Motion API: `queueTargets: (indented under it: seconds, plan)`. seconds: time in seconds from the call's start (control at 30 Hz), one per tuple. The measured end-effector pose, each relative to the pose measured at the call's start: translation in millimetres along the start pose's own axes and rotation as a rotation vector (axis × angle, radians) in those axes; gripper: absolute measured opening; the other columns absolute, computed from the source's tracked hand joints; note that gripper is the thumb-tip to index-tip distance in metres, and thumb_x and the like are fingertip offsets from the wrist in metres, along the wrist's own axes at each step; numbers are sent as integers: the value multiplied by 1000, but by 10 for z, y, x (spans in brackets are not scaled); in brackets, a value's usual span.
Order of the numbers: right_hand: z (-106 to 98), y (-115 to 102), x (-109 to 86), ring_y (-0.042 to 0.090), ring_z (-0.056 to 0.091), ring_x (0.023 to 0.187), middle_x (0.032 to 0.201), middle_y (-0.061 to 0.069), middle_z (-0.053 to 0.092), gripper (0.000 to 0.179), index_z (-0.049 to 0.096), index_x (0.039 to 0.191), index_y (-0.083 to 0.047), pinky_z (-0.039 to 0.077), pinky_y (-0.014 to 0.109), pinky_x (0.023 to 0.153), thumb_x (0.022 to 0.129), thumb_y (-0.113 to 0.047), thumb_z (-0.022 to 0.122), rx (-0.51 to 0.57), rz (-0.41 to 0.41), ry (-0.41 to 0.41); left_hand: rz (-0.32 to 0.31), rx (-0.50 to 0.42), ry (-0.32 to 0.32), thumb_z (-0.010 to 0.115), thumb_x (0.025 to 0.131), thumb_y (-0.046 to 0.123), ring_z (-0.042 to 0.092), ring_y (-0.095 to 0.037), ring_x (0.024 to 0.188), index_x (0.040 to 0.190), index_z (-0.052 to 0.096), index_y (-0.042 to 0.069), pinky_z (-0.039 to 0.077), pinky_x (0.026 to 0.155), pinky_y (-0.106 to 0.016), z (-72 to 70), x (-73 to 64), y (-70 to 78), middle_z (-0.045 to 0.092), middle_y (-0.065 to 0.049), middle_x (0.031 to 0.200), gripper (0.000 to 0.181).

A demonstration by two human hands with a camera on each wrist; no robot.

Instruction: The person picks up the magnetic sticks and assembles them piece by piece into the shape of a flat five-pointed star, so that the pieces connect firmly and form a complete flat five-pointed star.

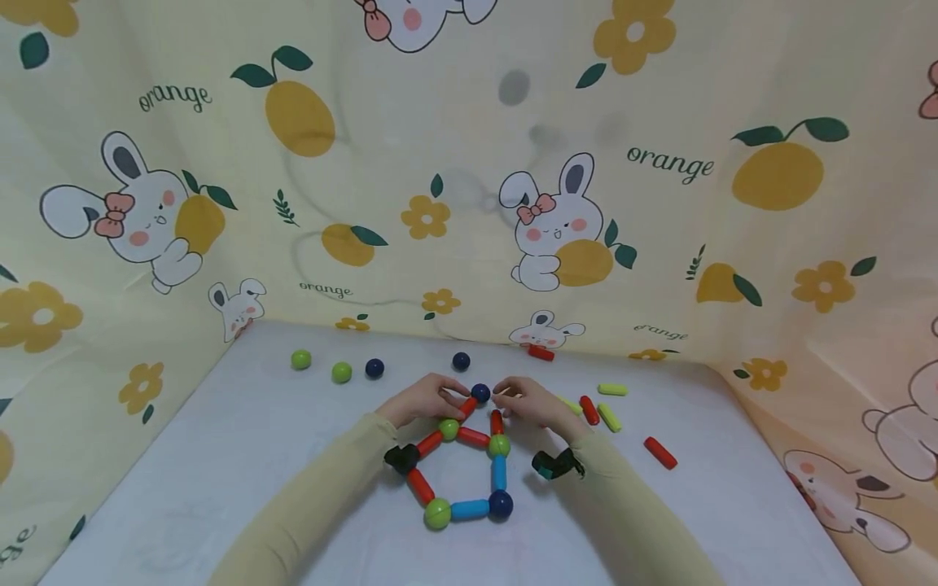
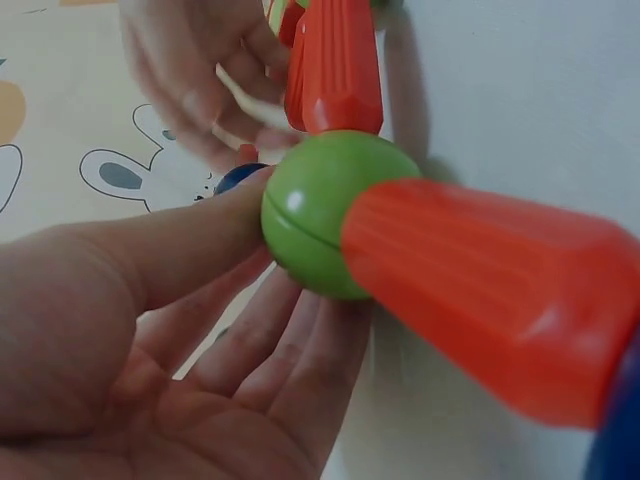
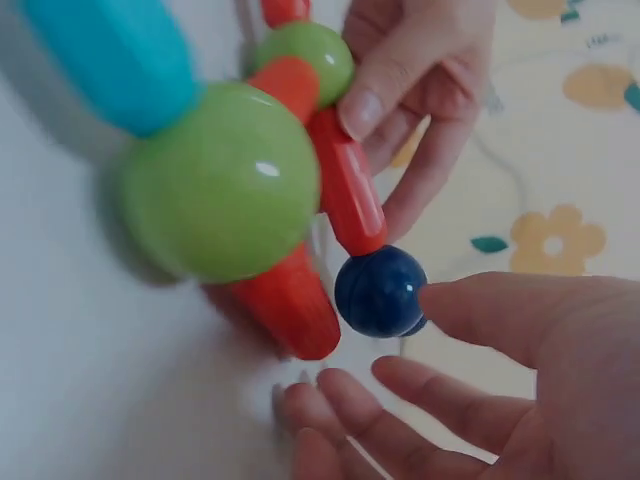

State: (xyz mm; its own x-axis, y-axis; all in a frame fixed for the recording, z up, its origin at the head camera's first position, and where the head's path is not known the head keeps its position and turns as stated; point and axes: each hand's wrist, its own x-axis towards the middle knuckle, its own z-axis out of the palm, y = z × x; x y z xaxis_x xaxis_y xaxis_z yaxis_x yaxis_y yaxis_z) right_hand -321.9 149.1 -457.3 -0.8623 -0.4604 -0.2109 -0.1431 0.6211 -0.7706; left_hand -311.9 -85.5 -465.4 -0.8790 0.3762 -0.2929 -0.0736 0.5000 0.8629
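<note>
A ring of red and blue rods joined by balls lies before me. My left hand point(image 1: 425, 397) pinches a red rod point(image 3: 350, 190) between thumb and fingers. That rod runs from a green ball point(image 2: 335, 210) to a navy ball point(image 3: 380, 290). The thumb of my right hand point(image 1: 538, 404) touches or nearly touches this navy ball; its other fingers are spread below. Another red rod point(image 3: 290, 305) points out from a second green ball point(image 3: 225, 185), its far end apart from the navy ball. The left wrist strap hides one ring corner in the head view.
Two loose green balls point(image 1: 301, 359) and two navy balls point(image 1: 461, 361) lie along the back. Yellow-green rods point(image 1: 612, 390) and red rods point(image 1: 660, 452) are scattered to the right, one red rod point(image 1: 541, 352) by the back cloth. A patterned cloth point(image 1: 469, 179) rises behind the table.
</note>
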Motion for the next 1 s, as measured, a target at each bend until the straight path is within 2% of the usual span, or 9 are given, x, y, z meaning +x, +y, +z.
queueTargets:
  seconds: [0.1,0.23,0.33,0.5,0.7,1.0]
  plan:
    - [19,6,-172,22,60,81,101,8,61,31,59,118,-6,51,33,76,95,-26,60,-50,3,16,1,10,5,74,84,11,65,-20,91,122,64,9,53,84,-34,6,-7,-7,69,-8,104,39]
    - [93,-4,-385,22,62,77,97,8,61,38,58,119,-1,53,32,72,92,-27,65,-28,-23,1,1,11,9,74,84,12,65,-20,90,122,64,9,53,83,-34,1,-17,-13,69,-8,104,39]
    - [183,-6,-464,20,60,77,94,7,61,47,55,121,1,53,31,69,88,-29,70,-17,-30,8,11,11,9,74,84,12,65,-20,89,122,64,9,53,82,-33,-8,-26,-15,69,-8,102,39]
    - [279,-26,-498,19,57,84,92,4,61,60,49,128,2,52,33,75,83,-29,75,1,17,61,25,25,13,73,85,12,63,-19,87,121,65,9,53,81,-32,-3,-24,-23,68,-6,98,38]
    - [317,-40,-482,20,57,89,96,6,62,63,47,132,1,52,36,81,82,-25,77,98,83,73,23,23,19,73,85,12,61,-20,86,120,66,10,52,82,-32,-2,-38,-38,67,-5,96,35]
    - [325,-28,-472,20,57,91,99,6,62,59,51,129,0,52,34,78,82,-22,77,117,58,70,22,47,14,72,86,11,59,-19,86,117,68,10,50,84,-33,-12,-84,3,67,-5,95,31]
